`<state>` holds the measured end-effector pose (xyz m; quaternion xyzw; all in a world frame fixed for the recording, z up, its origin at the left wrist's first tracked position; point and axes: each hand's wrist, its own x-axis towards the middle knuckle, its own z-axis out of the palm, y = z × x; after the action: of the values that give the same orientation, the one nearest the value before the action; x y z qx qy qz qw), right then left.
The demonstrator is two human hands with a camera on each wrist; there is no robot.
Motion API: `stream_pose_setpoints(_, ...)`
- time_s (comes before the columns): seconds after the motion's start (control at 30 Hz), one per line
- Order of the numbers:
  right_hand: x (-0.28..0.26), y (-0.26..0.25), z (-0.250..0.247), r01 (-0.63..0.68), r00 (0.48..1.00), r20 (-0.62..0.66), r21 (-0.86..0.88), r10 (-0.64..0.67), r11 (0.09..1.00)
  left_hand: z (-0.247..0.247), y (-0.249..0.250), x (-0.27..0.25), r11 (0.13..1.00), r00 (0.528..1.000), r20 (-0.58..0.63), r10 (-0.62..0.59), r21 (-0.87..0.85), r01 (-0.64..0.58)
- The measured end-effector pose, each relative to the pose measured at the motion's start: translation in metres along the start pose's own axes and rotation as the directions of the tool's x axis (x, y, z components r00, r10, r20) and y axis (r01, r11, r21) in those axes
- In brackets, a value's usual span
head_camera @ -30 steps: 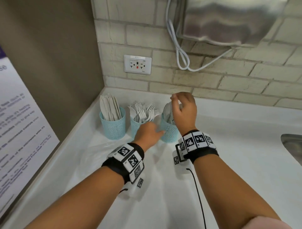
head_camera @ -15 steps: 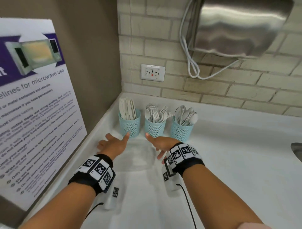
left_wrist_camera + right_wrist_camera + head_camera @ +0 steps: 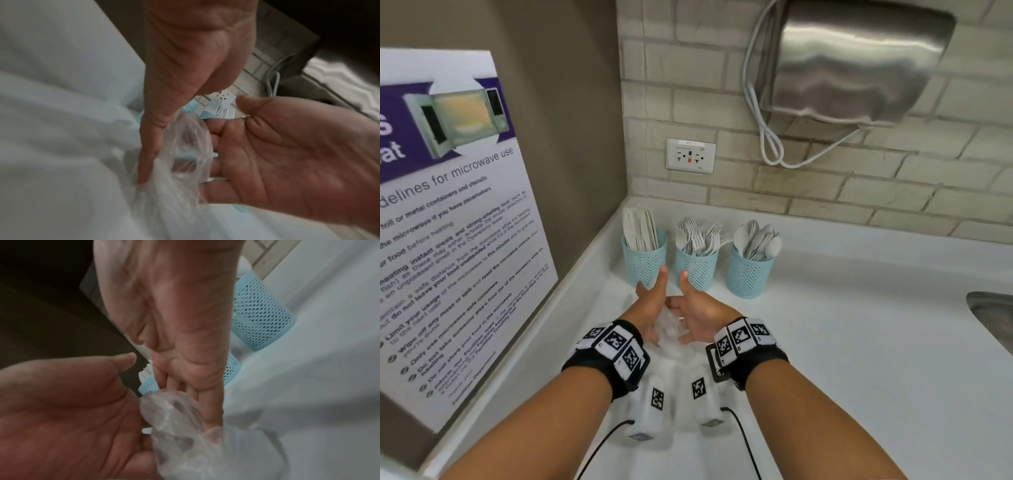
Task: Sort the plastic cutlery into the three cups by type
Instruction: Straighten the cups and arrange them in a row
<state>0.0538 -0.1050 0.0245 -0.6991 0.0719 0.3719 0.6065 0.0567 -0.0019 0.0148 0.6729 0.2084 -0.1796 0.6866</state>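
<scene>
Three blue mesh cups stand in a row at the back of the white counter: the knife cup (image 3: 643, 262), the fork cup (image 3: 697, 272) and the spoon cup (image 3: 748, 279), each full of white plastic cutlery. Just in front of them my left hand (image 3: 649, 303) and right hand (image 3: 700, 311) face each other palm to palm, thumbs up. A crumpled clear plastic bag (image 3: 669, 325) is squeezed between them. The wrist views show the bag (image 3: 185, 154) (image 3: 180, 426) pressed by straight fingers from both sides. No loose cutlery shows on the counter.
A microwave-use poster (image 3: 448, 240) leans on the left wall. On the tiled back wall are a socket (image 3: 690, 156) and a steel appliance (image 3: 859, 61) with a looped cable. A sink edge (image 3: 993, 318) lies at the far right.
One second ago my right hand was at the spoon cup and my left near the fork cup. Both pulled back, spread over the flat bag, then closed together and bunched it.
</scene>
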Motion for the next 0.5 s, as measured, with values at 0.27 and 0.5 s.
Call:
stream_pose_setpoints(0.27, -0.014, 0.008, -0.03, 0.045, 0.999, -0.019, 0.042, -0.044, 0.998, 0.023, -0.005, 0.022, 0.996, 0.98, 0.187, 0.066, -0.064, -0.055)
stream_pose_setpoints(0.5, -0.032, 0.009, -0.047, -0.015, 0.926, -0.377, -0.106, -0.027, 0.994, 0.041, 0.014, 0.009, 0.96, 0.962, -0.038, 0.271, -0.065, -0.273)
